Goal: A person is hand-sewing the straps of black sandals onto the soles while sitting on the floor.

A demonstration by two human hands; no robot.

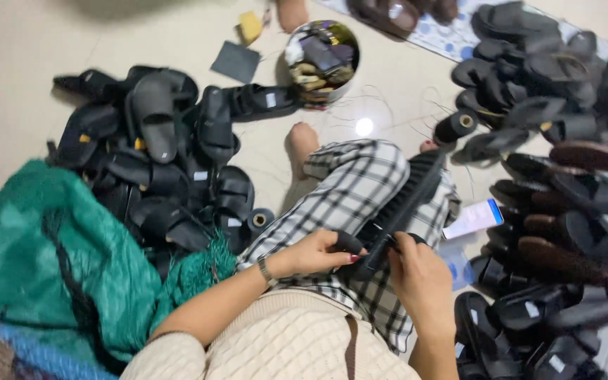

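Sandal sole (402, 200), black and ribbed, lies slanted across the person's checked lap, its near end caught between both hands and its far end pointing away past the knee. Left hand (318, 252) is closed around the sole's near end from the left, fingers curled over the edge with the thumb on top. Right hand (420, 274) grips the same end from the right, fingers bent and pinching at the rim, so the two hands almost touch. Just right of the right hand, a phone (474, 218) rests by the leg. Beyond it, further right, a heap of dark sandals (571, 176) covers the floor. Left of the left hand lies another pile of black sandals (163, 155) and a green mesh sack (51, 253). Ahead, past the knee, stand a thread spool (457, 127) and a round tin (321, 56) of scraps.
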